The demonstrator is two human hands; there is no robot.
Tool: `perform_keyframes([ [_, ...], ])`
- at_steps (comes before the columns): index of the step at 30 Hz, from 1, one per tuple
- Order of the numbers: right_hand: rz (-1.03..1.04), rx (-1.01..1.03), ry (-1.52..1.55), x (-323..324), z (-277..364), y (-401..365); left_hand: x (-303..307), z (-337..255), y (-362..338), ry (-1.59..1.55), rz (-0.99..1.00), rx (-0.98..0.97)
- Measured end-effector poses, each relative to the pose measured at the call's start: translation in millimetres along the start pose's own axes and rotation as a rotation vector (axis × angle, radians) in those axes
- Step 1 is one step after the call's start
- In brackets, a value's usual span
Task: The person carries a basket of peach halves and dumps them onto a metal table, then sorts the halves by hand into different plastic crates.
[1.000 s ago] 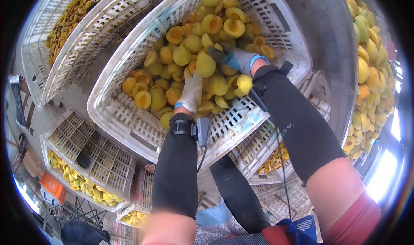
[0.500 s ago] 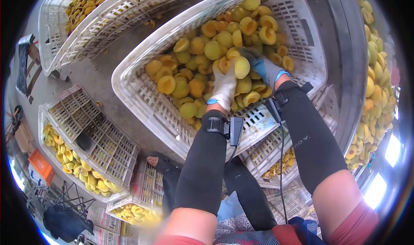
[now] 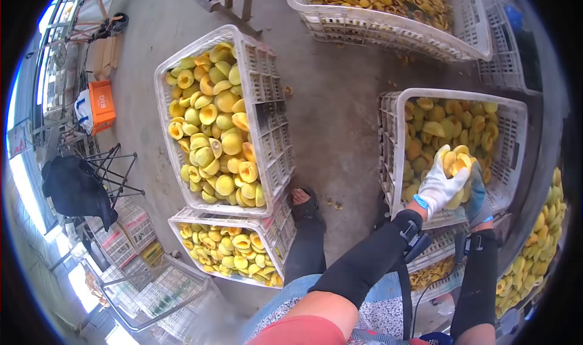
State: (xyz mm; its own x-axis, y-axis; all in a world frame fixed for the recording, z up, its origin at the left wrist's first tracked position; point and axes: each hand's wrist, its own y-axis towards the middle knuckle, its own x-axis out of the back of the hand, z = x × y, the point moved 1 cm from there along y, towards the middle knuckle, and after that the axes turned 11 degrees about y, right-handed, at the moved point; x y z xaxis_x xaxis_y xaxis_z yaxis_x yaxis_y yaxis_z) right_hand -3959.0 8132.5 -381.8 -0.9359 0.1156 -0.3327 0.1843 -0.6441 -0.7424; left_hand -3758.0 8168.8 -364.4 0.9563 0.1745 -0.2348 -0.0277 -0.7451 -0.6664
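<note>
My left hand (image 3: 442, 186), in a white glove, is wrapped round several yellow peach halves (image 3: 456, 162) and holds them above the near side of a white slatted crate (image 3: 464, 94). Against the other side of the bunch is my right hand (image 3: 478, 200), in a blue-grey glove, its fingers partly hidden by the fruit. Both hands clasp the bunch between them. Beneath, the crate holds more peach halves (image 3: 434, 128), some cut side up with hollow middles.
On the left a crate (image 3: 240, 72) full of peach halves stands behind another filled crate (image 3: 228, 276). A crate (image 3: 395, 26) of darker, shrivelled pieces is at the back. Piled fruit (image 3: 534, 254) lies beyond a metal rim at right. A folding chair (image 3: 79, 184) stands far left.
The view has swung left, so the crates on that side show more fully. My hands, earlier down among the fruit, are now raised with a bunch of peach halves between them.
</note>
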Motion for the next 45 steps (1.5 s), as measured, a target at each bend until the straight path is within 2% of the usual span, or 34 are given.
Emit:
perform_keyframes([
  [3, -0.021, 0.018, -0.023, -50, 14, -31, 12, -18, -22, -0.015, -0.044, -0.158],
  [5, -0.003, 0.030, -0.038, -70, 19, -41, 31, -37, -45, -0.053, -0.020, -0.155],
  [7, 0.044, 0.091, -0.162, -122, 24, -60, 57, -60, -68, -0.180, -0.051, -0.184],
  [9, 0.125, 0.149, -0.220, -158, 19, -53, 95, -80, -87, -0.114, -0.178, -0.265],
  [11, 0.287, 0.219, -0.366, -231, 13, -45, 147, -104, -108, -0.167, -0.261, -0.316],
  [12, 0.378, 0.203, -0.474, -288, 13, -46, 178, -116, -118, -0.126, -0.346, -0.339],
  [13, 0.408, 0.207, -0.470, -318, 0, -35, 209, -126, -128, -0.086, -0.430, -0.359],
  [14, 0.525, 0.246, -0.490, -363, -13, -27, 239, -132, -135, -0.125, -0.505, -0.396],
  [15, 0.539, 0.296, -0.568, -406, -27, -25, 270, -138, -141, -0.164, -0.576, -0.434],
  [17, 0.706, 0.455, -0.585, -473, -73, 7, 339, -151, -157, -0.097, -0.728, -0.429],
  [20, 0.689, 0.184, -0.410, -562, -140, 42, 432, -149, -165, 0.031, -0.904, -0.389],
  [21, 0.686, 0.250, -0.475, -584, -158, 54, 462, -142, -165, 0.119, -0.964, -0.374],
  [23, 0.469, 0.172, -0.730, -625, -173, 61, 515, -136, -167, 0.535, -1.083, -0.323],
  [25, 0.430, 0.519, -1.061, -636, -185, 74, 556, -120, -162, 0.870, -1.121, -0.274],
  [28, 0.502, 0.655, -1.219, -635, -186, 69, 591, -92, -162, 1.107, -1.105, -0.054],
  [29, 0.503, 0.829, -1.268, -631, -192, 71, 596, -86, -161, 1.187, -1.111, 0.009],
  [30, 0.504, 1.002, -1.312, -628, -200, 71, 602, -83, -155, 1.153, -1.121, -0.068],
  [31, 0.503, 1.173, -1.350, -625, -207, 71, 605, -79, -147, 1.157, -1.127, -0.062],
  [32, 0.583, 1.065, -1.423, -624, -213, 75, 605, -77, -136, 1.164, -1.135, -0.056],
  [35, 0.626, 1.117, -1.647, -624, -244, 77, 601, -50, -93, 1.211, -1.096, 0.007],
  [39, 0.653, 1.105, -1.677, -620, -266, 100, 602, -38, -74, 1.275, -1.256, -0.137],
  [41, 0.634, 1.206, -1.540, -616, -279, 114, 627, -16, -59, 1.579, -1.204, -0.179],
  [43, 0.614, 1.206, -1.492, -613, -282, 113, 643, -10, -61, 1.660, -1.121, -0.380],
  [44, 0.663, 1.055, -1.523, -615, -271, 106, 648, -14, -65, 1.639, -1.088, -0.357],
  [45, 0.683, 1.060, -1.520, -613, -266, 102, 650, -15, -65, 1.480, -1.086, -0.399],
])
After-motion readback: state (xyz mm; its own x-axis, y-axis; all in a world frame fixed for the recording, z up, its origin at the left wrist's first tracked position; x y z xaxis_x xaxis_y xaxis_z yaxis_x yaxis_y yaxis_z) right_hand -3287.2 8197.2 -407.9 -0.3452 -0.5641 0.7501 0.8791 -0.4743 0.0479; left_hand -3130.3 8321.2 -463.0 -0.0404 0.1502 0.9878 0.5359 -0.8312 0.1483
